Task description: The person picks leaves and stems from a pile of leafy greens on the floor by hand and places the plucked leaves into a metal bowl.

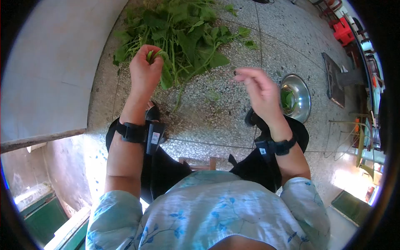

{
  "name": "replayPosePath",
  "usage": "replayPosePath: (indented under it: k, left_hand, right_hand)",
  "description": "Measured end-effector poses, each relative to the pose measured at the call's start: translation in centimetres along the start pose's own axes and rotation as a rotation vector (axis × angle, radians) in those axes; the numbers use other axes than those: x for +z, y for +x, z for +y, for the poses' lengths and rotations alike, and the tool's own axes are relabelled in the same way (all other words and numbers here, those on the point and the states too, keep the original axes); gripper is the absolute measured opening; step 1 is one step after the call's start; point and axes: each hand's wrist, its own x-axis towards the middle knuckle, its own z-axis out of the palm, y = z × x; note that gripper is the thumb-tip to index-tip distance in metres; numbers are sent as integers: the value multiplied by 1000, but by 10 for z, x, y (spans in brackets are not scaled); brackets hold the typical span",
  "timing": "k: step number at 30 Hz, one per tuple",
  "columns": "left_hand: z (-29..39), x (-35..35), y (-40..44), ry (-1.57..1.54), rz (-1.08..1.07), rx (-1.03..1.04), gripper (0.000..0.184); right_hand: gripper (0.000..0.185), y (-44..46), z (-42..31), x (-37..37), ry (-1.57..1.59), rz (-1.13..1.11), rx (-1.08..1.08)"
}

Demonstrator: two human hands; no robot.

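Observation:
My left hand [146, 68] is closed on a green leafy stem [166, 75], with leaves hanging from its fingers. Just beyond it a large heap of leafy greens [183, 33] lies spread over the speckled floor. My right hand [260, 89] is raised to the right of the heap, fingers bent and somewhat apart, with nothing visible in them. Beside that hand stands a metal bowl [303, 100] on the floor, with a few green leaves [287, 99] inside.
A pale wall or panel [54, 66] rises at the left. To the right are a dark flat board [333, 81], a wire rack [348, 133] and a red stool [342, 31]. My legs and a low wooden stool [212, 163] are below.

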Motion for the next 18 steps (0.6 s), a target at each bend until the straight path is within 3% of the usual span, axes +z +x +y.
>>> replayPosePath:
  k: [1,3,4,5,7,8,10,12,14,15,16,18]
  left_hand:
    - [-1,-1,0,0,0,-2,14]
    - [-2,-1,-3,-30,-10,-28,14]
    - [-1,-1,-4,-32,-14,-27,14]
    - [1,-2,-5,-10,-31,-71,14]
    - [3,0,-3,10,-52,-91,14]
    - [-1,2,-1,10,-43,-62,14]
    - [-1,3,-7,12,-44,-54,14]
    - [10,1,-6,26,-95,-93,15]
    - [6,6,-5,41,-75,-23,15]
    - [5,9,-5,56,-56,34,16]
    - [4,9,-6,54,-52,44,16]
    - [11,12,-10,86,-111,115,16]
  right_hand:
    - [18,0,-4,-1,0,-2,1]
    - [18,-6,-10,-1,132,358,-131]
    - [16,-16,11,15,206,421,-112]
    - [18,-29,33,40,270,242,153]
    - [20,-68,112,60,-501,-900,252]
    - [20,-59,106,57,-505,-885,249]
    - [20,-49,80,48,-85,-638,747]
    - [15,-36,72,34,15,-532,718]
    - [9,-24,54,19,-114,-286,428]
    - [23,-21,49,14,-164,-292,498]
    - [23,-18,38,11,-166,-285,491]
    - [56,-10,5,10,-361,-250,518]
